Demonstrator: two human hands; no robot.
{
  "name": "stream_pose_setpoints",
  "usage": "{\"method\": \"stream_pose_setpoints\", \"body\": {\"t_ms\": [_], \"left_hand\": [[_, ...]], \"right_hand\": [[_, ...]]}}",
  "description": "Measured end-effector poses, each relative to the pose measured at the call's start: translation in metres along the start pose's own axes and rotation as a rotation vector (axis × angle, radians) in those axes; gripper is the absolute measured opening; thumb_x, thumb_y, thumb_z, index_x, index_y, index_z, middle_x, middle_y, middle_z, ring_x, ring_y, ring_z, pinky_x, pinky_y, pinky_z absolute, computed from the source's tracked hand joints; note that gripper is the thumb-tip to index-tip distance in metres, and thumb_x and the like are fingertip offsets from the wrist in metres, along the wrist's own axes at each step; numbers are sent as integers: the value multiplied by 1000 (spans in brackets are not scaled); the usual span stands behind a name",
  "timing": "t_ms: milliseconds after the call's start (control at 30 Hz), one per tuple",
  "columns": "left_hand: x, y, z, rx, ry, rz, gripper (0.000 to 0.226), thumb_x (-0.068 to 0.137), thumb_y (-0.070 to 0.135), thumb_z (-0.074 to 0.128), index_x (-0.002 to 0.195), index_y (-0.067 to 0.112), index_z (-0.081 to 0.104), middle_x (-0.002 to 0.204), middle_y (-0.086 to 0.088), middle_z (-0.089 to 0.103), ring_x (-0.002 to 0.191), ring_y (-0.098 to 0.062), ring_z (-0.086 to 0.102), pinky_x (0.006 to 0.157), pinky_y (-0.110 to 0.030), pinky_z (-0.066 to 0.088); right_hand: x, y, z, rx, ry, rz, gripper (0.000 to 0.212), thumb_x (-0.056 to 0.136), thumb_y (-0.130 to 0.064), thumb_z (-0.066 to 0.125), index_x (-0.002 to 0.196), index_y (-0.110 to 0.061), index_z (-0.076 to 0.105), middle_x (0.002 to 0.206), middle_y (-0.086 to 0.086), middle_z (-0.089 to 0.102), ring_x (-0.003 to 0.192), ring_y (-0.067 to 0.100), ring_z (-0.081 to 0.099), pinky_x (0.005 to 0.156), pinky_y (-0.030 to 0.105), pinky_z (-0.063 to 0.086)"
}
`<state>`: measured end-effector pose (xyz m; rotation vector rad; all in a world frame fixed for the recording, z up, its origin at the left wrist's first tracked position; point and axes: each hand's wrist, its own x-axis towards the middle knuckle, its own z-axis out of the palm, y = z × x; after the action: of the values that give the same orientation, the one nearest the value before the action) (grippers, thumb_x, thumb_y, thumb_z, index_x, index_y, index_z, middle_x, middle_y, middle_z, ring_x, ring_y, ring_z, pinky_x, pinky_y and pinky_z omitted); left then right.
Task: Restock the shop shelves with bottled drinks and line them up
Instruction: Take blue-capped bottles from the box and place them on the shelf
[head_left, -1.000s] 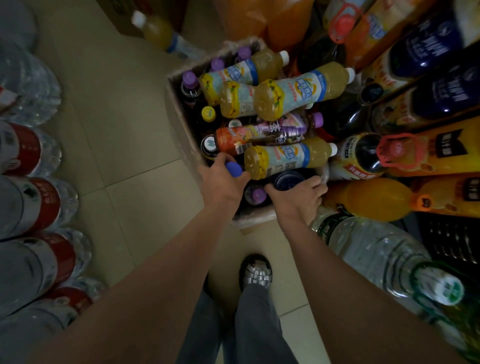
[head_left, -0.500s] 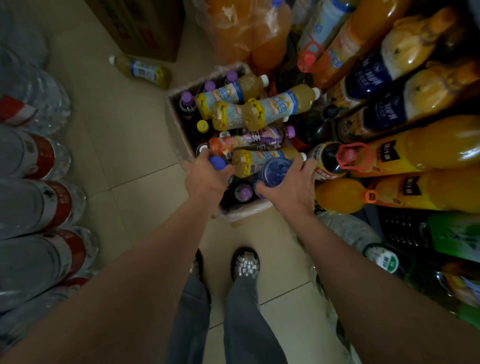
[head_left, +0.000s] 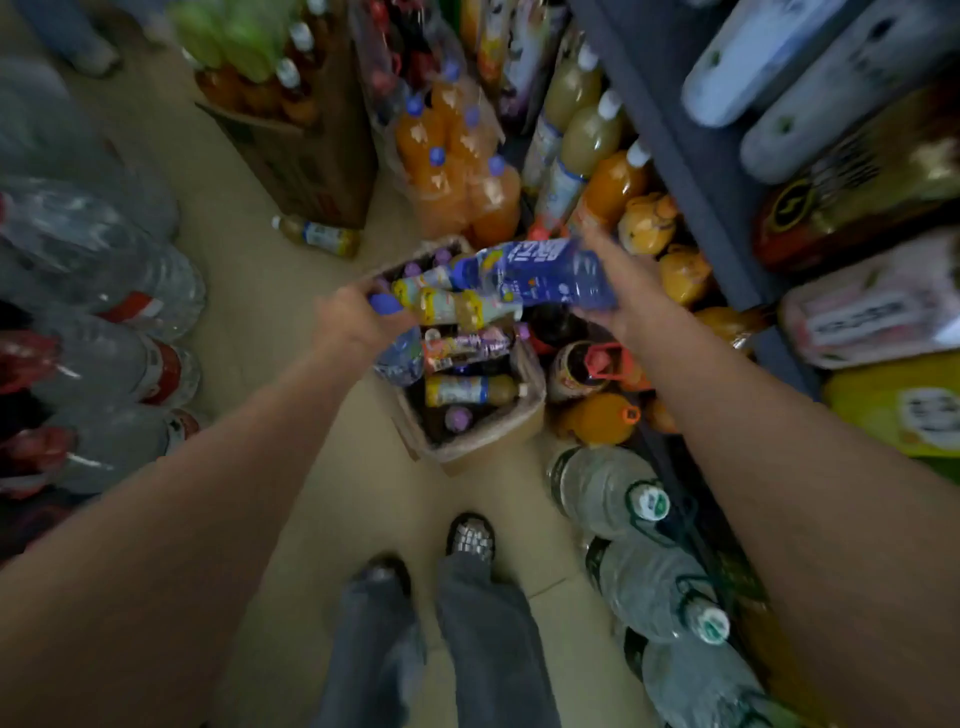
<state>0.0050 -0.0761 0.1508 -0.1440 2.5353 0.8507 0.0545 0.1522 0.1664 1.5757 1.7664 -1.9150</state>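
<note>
A cardboard box (head_left: 485, 449) full of mixed drink bottles stands on the floor ahead of my feet. My right hand (head_left: 621, 291) grips a blue-labelled bottle (head_left: 540, 273), held on its side above the box. My left hand (head_left: 350, 325) grips a clear bottle with a blue cap (head_left: 399, 353) by its neck, hanging over the box's left rim. Yellow-labelled juice bottles (head_left: 452, 306) lie across the top of the box. The shelves (head_left: 691, 171) rise at the right.
Large water bottles (head_left: 608, 491) stand on the floor at right and more with red labels (head_left: 130, 312) at left. A wrapped pack of orange drinks (head_left: 462, 182), a tall carton (head_left: 306, 161) and a loose bottle (head_left: 322, 236) lie beyond the box. My feet (head_left: 470, 538) stand just behind it.
Both hands have lifted their bottles out of the box. The right hand's blue bottle now lies sideways above it, and the view has risen and tilted toward the shelves.
</note>
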Motion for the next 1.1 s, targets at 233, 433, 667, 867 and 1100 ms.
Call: {"method": "stream_pose_setpoints", "body": {"t_ms": [233, 433, 667, 867, 1100], "left_hand": [[-73, 90, -90, 29, -77, 297, 34, 77, 17, 71, 109, 7, 64, 106, -14, 64, 102, -29, 58, 87, -34, 45], [-201, 189, -175, 212, -223, 728, 12, 81, 12, 67, 92, 7, 65, 84, -11, 64, 90, -27, 58, 71, -15, 42], [-398, 311, -236, 322, -284, 1072, 8, 86, 21, 61, 82, 14, 60, 63, -2, 50, 57, -15, 45, 42, -12, 33], [-554, 367, -226, 357, -294, 1378, 7, 86, 20, 60, 79, 20, 63, 60, 7, 51, 52, -11, 45, 49, -19, 39], [-761, 390, -137, 374, -455, 1607, 10, 79, 25, 67, 81, 16, 69, 67, -4, 54, 50, -3, 42, 46, -16, 33]], "right_hand": [[-131, -30, -67, 553, -511, 105, 35, 66, -38, 71, 94, -18, 68, 95, 5, 69, 83, 20, 65, 71, 32, 52], [-277, -28, -150, 681, -659, -247, 81, 32, -30, 91, 105, -3, 69, 104, 15, 67, 90, 24, 66, 77, 32, 56], [-459, -74, -270, 732, -558, -643, 73, 43, -29, 90, 108, -6, 65, 98, 12, 71, 86, 23, 70, 78, 37, 57], [-557, -32, -366, 614, 90, -773, 38, 78, -13, 70, 114, -11, 55, 90, 6, 69, 77, 22, 68, 65, 36, 57], [-684, 102, -532, 169, 716, -974, 61, 61, 9, 80, 105, -12, 45, 103, 11, 59, 88, 12, 62, 83, 29, 52]]}}
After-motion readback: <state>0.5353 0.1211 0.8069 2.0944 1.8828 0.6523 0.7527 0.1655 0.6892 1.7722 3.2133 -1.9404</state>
